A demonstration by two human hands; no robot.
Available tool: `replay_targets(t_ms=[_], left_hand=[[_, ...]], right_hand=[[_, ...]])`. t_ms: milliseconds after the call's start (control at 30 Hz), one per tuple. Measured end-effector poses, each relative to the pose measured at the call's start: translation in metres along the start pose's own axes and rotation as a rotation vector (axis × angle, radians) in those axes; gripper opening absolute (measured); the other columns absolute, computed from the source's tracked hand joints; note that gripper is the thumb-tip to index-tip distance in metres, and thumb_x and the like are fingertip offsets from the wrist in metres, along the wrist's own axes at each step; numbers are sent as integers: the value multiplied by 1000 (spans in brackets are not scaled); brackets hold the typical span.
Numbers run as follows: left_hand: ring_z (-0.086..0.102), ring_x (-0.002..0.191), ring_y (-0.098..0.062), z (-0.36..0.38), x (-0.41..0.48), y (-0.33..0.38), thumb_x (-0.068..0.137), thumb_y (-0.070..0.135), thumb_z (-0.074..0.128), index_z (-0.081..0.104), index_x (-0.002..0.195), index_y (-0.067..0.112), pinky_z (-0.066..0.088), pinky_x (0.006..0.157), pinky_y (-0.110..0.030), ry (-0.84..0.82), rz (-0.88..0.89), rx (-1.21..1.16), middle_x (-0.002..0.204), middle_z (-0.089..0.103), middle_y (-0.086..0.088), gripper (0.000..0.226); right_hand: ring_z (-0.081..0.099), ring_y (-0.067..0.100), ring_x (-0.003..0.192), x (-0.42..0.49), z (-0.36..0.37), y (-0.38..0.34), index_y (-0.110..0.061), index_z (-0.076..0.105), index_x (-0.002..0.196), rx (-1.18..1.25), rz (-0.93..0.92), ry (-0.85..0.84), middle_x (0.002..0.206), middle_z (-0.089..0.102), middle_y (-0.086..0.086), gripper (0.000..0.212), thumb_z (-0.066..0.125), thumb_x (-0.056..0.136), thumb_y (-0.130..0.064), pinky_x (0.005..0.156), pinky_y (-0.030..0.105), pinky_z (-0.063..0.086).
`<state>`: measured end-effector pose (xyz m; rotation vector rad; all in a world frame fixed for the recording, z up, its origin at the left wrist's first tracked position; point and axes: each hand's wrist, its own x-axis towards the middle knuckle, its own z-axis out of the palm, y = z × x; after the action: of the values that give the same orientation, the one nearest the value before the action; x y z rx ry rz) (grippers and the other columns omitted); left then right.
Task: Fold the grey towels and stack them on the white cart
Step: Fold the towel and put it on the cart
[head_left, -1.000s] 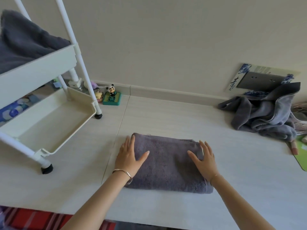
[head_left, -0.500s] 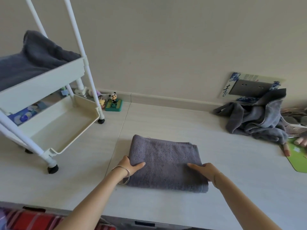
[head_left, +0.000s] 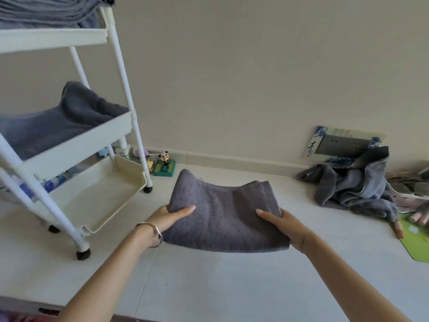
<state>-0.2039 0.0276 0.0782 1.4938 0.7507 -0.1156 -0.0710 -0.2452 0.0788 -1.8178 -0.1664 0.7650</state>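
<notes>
I hold the folded grey towel (head_left: 222, 214) up off the pale floor (head_left: 209, 282), one hand at each end. My left hand (head_left: 166, 217) grips its left edge, thumb lying on top and fingers tucked out of sight underneath; a thin bangle (head_left: 152, 231) circles that wrist. My right hand (head_left: 282, 223) clamps the right edge the same way, thumb across the top. The towel sags a little in the middle between my hands and its far corners rise.

The white cart (head_left: 69, 145) stands to my left, near the towel but apart from it. Its top and middle shelves already carry grey towels (head_left: 58, 122); the bottom tray shows bare plastic. A heap of unfolded towels (head_left: 352, 187) lies by the wall to my right, and a small panda figure (head_left: 165, 159) sits just beside the cart's far wheel.
</notes>
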Motion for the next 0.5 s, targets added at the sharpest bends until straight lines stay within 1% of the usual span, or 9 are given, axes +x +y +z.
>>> replay_targets(t_ms=[67,100,133,200,267,333,367,433,500], left_hand=[[66,93,-19,-18,-16,25,51,57,82,60,105,19,55,77,-34,22,132,-47,102,69,-1,69],[67,96,-18,-28,-24,37,39,64,84,61,105,23,54,83,-35,48,209,-61,105,70,0,81],[67,99,-17,-39,-33,49,32,67,84,60,109,25,53,86,-35,77,289,-67,108,70,1,91],[63,108,-11,-63,-49,67,37,64,85,53,124,28,50,91,-34,126,467,-103,119,66,5,100],[59,114,-9,-79,-66,82,40,57,88,42,135,33,49,91,-32,146,563,-214,127,60,8,108],[57,117,-8,-97,-81,95,36,54,90,39,136,36,50,89,-29,188,642,-310,131,57,9,114],[55,118,-6,-106,-89,103,34,55,90,39,135,39,49,92,-29,242,677,-318,131,55,12,114],[53,119,-3,-117,-101,111,32,59,89,37,135,45,45,97,-32,334,724,-299,132,52,16,116],[54,117,-2,-129,-110,117,29,63,88,37,131,52,45,97,-34,456,732,-299,131,53,19,114]], right_hand=[[67,18,94,4,6,-35,-28,61,102,5,-85,-2,101,70,-3,33,72,76,-45,78,29,54],[67,17,94,7,10,-52,-28,61,102,10,-120,0,101,70,-4,34,73,75,-45,77,29,53],[67,17,94,10,15,-71,-28,62,102,21,-162,-7,101,70,-4,34,74,74,-44,76,28,52],[67,16,94,19,27,-109,-27,62,103,48,-239,-52,101,71,-4,37,75,72,-41,75,27,51],[68,15,92,25,39,-142,-23,63,107,58,-328,-103,100,72,-3,45,76,67,-41,75,27,52],[69,13,93,33,55,-178,-22,64,108,45,-429,-176,101,73,-4,49,75,65,-43,78,28,53],[69,12,94,39,66,-197,-22,64,109,35,-488,-219,102,73,-5,50,75,65,-43,80,29,53],[68,9,95,46,84,-225,-22,64,109,-1,-599,-285,103,72,-5,49,75,66,-42,81,28,53],[68,7,93,55,106,-254,-22,65,106,-43,-698,-341,100,72,-6,47,76,65,-42,81,26,53]])
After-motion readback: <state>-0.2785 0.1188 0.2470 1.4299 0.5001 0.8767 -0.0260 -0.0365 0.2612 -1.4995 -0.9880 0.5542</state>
